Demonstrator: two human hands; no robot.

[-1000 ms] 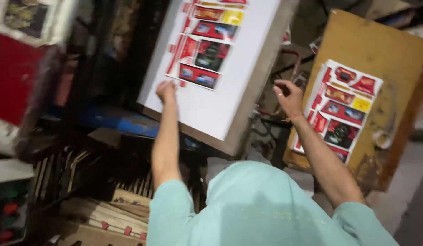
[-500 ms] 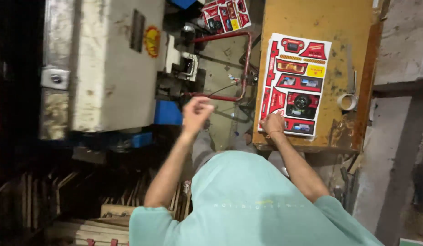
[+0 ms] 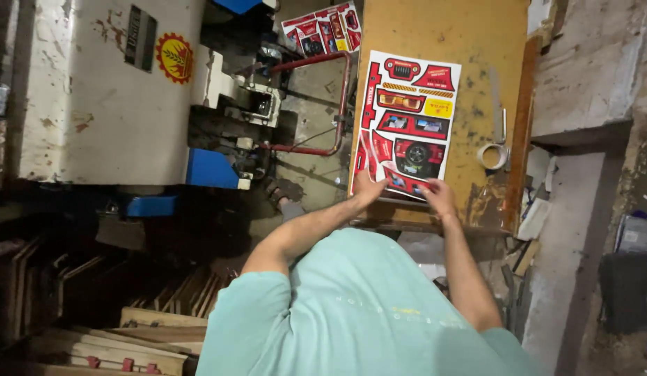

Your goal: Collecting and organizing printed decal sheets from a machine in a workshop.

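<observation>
A white printed sheet (image 3: 410, 115) with red die-cut car pictures lies flat on an ochre wooden table (image 3: 476, 42). My left hand (image 3: 368, 186) pinches the sheet's near left corner, which curls up slightly. My right hand (image 3: 440, 197) rests with its fingers on the near right edge of the same sheet. Both forearms reach out from my teal shirt (image 3: 351, 313), which fills the bottom of the view.
A worn white machine (image 3: 100, 97) with blue parts (image 3: 212, 169) stands at left, with a red pipe frame (image 3: 341, 104) beside the table. Another printed sheet (image 3: 323, 28) lies beyond it. A tape roll (image 3: 492, 155) sits on the table. Wooden boards (image 3: 128, 341) are stacked at lower left.
The view swung from a white board on the machine to the table. My left hand came down from mid-air to the sheet's near corner; my right hand stayed at its near edge.
</observation>
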